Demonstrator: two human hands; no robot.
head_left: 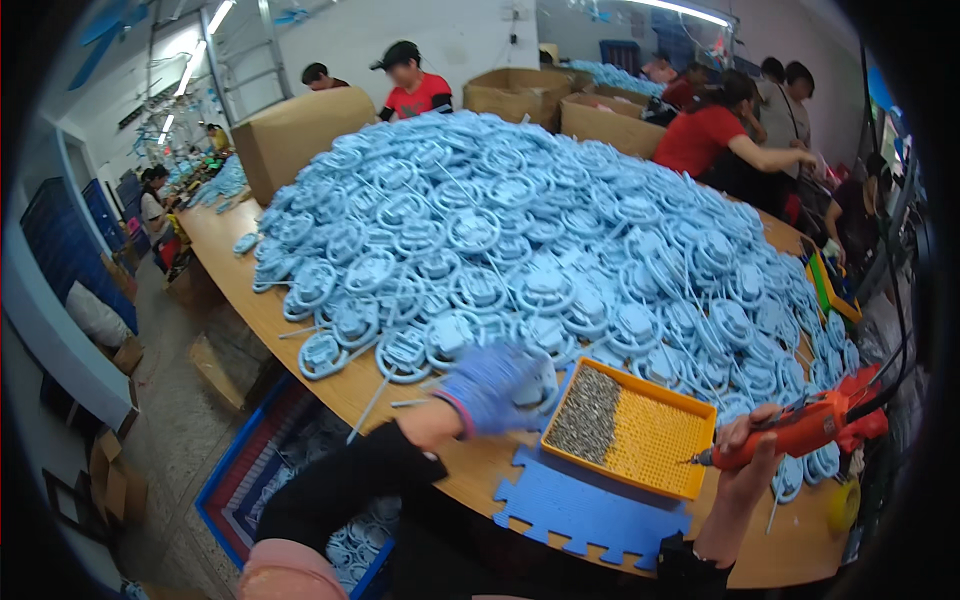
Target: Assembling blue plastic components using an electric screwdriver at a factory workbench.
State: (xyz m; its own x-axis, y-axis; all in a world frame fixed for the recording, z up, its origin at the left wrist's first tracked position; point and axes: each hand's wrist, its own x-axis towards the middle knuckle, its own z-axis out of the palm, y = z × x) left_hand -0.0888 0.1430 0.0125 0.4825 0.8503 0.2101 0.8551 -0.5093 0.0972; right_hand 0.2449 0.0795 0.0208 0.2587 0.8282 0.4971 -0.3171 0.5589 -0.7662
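Observation:
My left hand [490, 388], in a blue-purple knit glove, is closed on a light-blue round plastic part [541, 388] at the near edge of a big heap [470, 250] of similar parts, many with a thin stick. The glove is slightly blurred and hides much of that part. My bare right hand [748, 450] grips a red electric screwdriver [790, 432], its bit pointing left over the right edge of a yellow tray [655, 425]. Small metal screws [587, 412] fill the tray's left side. Under the tray's near side lies a blue foam mat [590, 505].
A blue crate [225, 500] holding more parts stands below the table's left edge [330, 395]. Cardboard boxes [290, 140] stand behind the heap. A dark cable [905, 330] hangs at the right. Several people work around the far side. A tape roll [843, 505] is at right.

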